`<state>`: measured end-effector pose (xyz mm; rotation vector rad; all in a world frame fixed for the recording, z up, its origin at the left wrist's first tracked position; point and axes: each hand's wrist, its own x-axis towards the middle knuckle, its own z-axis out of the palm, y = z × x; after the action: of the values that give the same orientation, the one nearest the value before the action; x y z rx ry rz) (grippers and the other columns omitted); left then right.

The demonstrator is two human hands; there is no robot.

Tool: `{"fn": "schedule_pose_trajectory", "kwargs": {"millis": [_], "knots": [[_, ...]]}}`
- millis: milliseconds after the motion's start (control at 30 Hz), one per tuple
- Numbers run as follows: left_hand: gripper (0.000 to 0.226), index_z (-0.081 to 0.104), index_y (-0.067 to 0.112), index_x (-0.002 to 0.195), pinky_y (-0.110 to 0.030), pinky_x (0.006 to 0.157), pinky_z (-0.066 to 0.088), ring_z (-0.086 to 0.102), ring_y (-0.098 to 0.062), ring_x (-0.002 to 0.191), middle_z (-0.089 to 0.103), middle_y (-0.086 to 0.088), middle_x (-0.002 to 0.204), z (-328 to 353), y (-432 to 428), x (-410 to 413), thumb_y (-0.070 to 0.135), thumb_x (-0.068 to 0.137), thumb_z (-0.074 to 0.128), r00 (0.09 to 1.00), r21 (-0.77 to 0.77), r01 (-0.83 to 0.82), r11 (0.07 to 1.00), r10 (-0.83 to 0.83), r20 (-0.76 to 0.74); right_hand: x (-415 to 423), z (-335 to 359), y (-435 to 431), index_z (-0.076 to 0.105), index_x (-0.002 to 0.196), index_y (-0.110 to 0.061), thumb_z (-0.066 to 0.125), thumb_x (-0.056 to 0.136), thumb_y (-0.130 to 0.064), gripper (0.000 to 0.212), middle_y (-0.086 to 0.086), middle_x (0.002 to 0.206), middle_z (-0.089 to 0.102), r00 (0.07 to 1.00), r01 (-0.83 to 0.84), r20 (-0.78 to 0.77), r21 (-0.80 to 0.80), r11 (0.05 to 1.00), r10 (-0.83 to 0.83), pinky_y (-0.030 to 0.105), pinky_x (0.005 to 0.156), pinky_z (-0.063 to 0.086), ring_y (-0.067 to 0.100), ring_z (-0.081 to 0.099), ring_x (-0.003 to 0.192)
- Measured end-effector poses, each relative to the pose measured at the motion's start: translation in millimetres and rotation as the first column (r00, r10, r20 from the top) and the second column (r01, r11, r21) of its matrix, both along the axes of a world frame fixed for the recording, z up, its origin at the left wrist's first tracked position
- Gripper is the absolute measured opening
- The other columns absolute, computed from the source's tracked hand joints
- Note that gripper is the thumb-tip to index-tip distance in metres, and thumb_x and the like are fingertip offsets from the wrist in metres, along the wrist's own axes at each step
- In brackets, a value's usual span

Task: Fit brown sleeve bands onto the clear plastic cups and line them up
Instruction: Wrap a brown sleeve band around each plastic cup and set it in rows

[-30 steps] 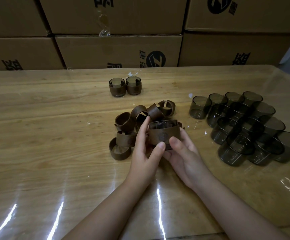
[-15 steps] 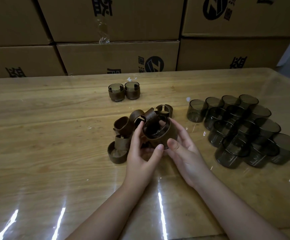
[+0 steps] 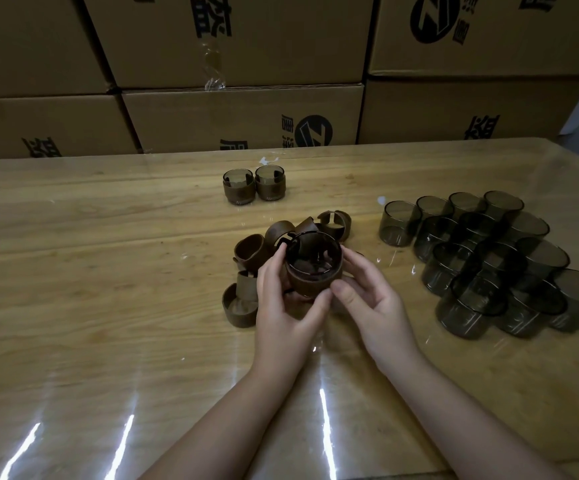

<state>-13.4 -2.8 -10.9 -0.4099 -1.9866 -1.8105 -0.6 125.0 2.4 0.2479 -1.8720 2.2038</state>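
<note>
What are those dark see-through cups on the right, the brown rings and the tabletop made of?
The cups look like smoky, glossy plastic or glass: their walls are see-through and rims glint. The brown bands seem matte, leather-like or card; they curl without shine. The table looks like wood under a glossy clear sheet: grain plus light streaks.

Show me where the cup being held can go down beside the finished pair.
Bare wooden table lies right of the two brown-banded clear cups, short of the cluster of unbanded smoky plastic cups, and widely to their left. Crowded: the pile of loose brown sleeve bands by the held banded cup.
</note>
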Motion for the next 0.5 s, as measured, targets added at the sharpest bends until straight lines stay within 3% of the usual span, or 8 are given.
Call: {"fn": "schedule_pose_trajectory", "kwargs": {"millis": [67,167,300,367,433,500], "knots": [[0.064,0.035,0.041,0.137,-0.011,0.082,0.046,0.056,-0.002,0.11,0.042,0.031,0.127,1.6,-1.6,0.4,0.041,0.079,0.064,1.0,0.007,0.008,1.0,-0.008,0.011,0.1,0.9,1.1,0.058,0.116,-0.026,0.062,0.077,-0.021,0.039,-0.014,0.108,0.071,0.999,0.042,0.001,-0.013,0.999,-0.042,0.019,0.08,0.054,0.002,0.065,0.103],[0.051,0.038,0.033,0.139,-0.004,0.085,0.039,0.05,0.01,0.101,0.046,0.008,0.124,3.6,-4.7,2.1,0.039,0.09,0.05,1.0,-0.042,0.018,0.999,-0.019,-0.022,0.6,3.0,2.4,0.058,0.109,-0.026,0.061,0.077,-0.027,0.032,-0.023,0.095,0.071,0.997,0.082,0.002,0.001,0.997,-0.082,0.013,0.068,0.053,-0.004,0.066,0.09],[0.057,0.035,0.043,0.137,-0.006,0.08,0.043,0.052,0.006,0.098,0.043,0.008,0.124,7.6,-4.3,3.1,0.044,0.084,0.055,0.997,-0.047,0.074,0.996,-0.072,0.038,1.3,5.8,1.3,0.058,0.108,-0.032,0.06,0.077,-0.035,0.031,-0.023,0.092,0.07,0.993,0.119,0.018,0.001,0.993,-0.119,0.014,0.064,0.052,-0.003,0.066,0.086],[0.062,0.034,0.045,0.137,-0.008,0.083,0.043,0.054,0.002,0.11,0.045,0.012,0.13,7.7,-3.8,3.0,0.045,0.081,0.059,0.991,-0.019,0.108,0.994,-0.106,0.076,1.6,6.0,0.6,0.058,0.111,-0.034,0.06,0.077,-0.04,0.034,-0.02,0.095,0.071,0.991,0.128,0.024,0.006,0.992,-0.129,0.021,0.067,0.056,0.005,0.067,0.09],[0.065,0.033,0.043,0.139,-0.007,0.088,0.042,0.05,0.003,0.122,0.046,0.014,0.137,7.2,-2.8,3.1,0.043,0.081,0.062,0.987,0.008,0.139,0.99,-0.139,0.085,2.3,4.6,0.6,0.059,0.115,-0.039,0.06,0.079,-0.043,0.036,-0.009,0.1,0.071,0.993,0.112,0.029,0.015,0.994,-0.113,0.038,0.075,0.058,0.022,0.067,0.095],[0.067,0.033,0.041,0.139,-0.011,0.09,0.044,0.052,-0.001,0.124,0.05,0.008,0.138,6.7,-1.0,2.9,0.04,0.08,0.064,0.979,0.061,0.17,0.984,-0.175,0.102,2.6,3.5,1.0,0.058,0.119,-0.044,0.059,0.084,-0.041,0.036,0.002,0.106,0.069,0.995,0.099,0.011,0.04,0.994,-0.1,0.047,0.081,0.055,0.03,0.065,0.101]]}}
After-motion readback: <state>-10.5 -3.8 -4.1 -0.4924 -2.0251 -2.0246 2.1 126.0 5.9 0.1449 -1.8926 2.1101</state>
